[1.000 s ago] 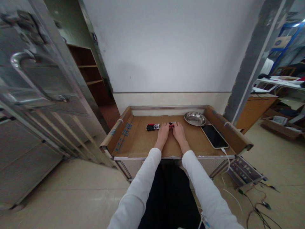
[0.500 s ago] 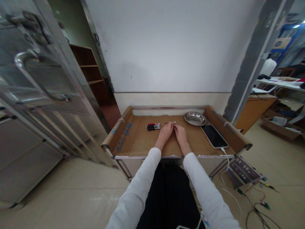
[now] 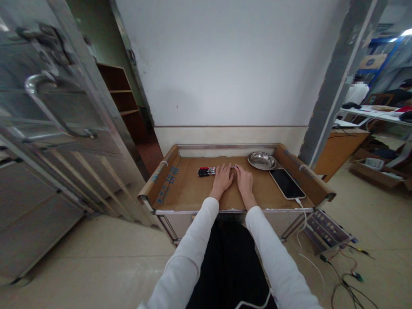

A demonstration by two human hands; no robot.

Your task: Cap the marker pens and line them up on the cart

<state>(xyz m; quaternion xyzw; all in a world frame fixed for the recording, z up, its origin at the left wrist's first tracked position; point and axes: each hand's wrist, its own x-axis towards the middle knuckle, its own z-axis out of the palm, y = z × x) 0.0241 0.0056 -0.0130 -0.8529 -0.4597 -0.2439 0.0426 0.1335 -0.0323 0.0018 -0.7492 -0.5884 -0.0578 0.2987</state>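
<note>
Several pens (image 3: 206, 172), red and black with pale ends, lie side by side on the cardboard-lined tabletop (image 3: 189, 195). Just right of them, my left hand (image 3: 222, 177) is open, its fingers stretched out flat and partly covering the pens' right ends. My right hand (image 3: 245, 181) is closed with thumb and finger pinched on a thin pen (image 3: 234, 167); most of it is hidden by the fingers of both hands. The two hands sit close together near the table's middle.
A round steel dish (image 3: 262, 160) stands at the back right. In front of it lies a phone (image 3: 287, 183) with a white cable (image 3: 302, 219) running off the front edge. Raised cardboard sides (image 3: 304, 171) bound the table. A metal door (image 3: 64, 107) is at left.
My left hand has moved slightly left and opened, its fingers now spread flat beside the pens. The right hand remains pinched in nearly the same place.
</note>
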